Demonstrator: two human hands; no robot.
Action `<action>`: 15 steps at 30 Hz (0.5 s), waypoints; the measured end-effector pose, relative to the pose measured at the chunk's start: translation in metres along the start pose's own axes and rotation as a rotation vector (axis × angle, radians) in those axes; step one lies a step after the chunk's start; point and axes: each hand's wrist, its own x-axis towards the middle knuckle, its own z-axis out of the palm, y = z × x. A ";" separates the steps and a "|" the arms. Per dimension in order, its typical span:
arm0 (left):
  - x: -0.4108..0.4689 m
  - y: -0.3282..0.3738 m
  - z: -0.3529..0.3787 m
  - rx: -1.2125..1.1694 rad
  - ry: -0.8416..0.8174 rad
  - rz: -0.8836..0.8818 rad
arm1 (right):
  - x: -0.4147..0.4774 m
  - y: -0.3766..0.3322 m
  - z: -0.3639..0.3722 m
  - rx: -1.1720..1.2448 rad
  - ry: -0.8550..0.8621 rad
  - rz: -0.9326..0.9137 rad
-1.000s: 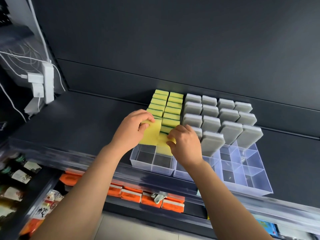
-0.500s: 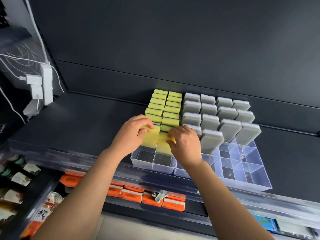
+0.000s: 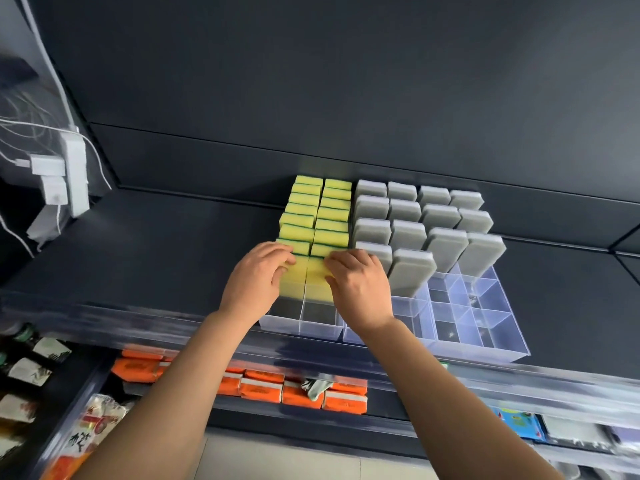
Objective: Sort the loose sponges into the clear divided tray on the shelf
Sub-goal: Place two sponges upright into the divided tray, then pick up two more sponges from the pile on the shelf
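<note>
**Sponge Seating at the Clear Divided Tray**

The dark shelf [image 3: 173, 258] is carrying the clear divided tray [image 3: 485, 351]. Grey sponges [image 3: 408, 275] are standing upright in the tray's rear right compartments. Yellow sponges [image 3: 332, 216] are filling its two left columns from the rear.

The left hand [image 3: 254, 282] and right hand [image 3: 360, 289] are working at the tray's front left. Left fingers are curling over the top edge of the left yellow sponge [image 3: 294, 284]. Right fingers are gripping the right yellow sponge [image 3: 317, 277], which is touching it. Both sponges are standing upright in adjacent compartments.

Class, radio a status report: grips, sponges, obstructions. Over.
Left grip on yellow sponge, right grip on its neighbour. Both standing in clear tray. Grey sponges crowd right grip.
</note>
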 end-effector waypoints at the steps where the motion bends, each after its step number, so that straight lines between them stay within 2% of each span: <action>1: -0.001 0.003 -0.002 0.011 -0.013 -0.025 | -0.001 0.000 -0.001 -0.012 -0.010 -0.003; 5: -0.004 0.011 -0.009 0.080 -0.060 -0.069 | -0.011 0.000 -0.011 -0.038 -0.040 0.013; 15: -0.001 0.083 0.012 0.363 -0.135 0.075 | -0.067 0.047 -0.064 -0.063 -0.044 0.147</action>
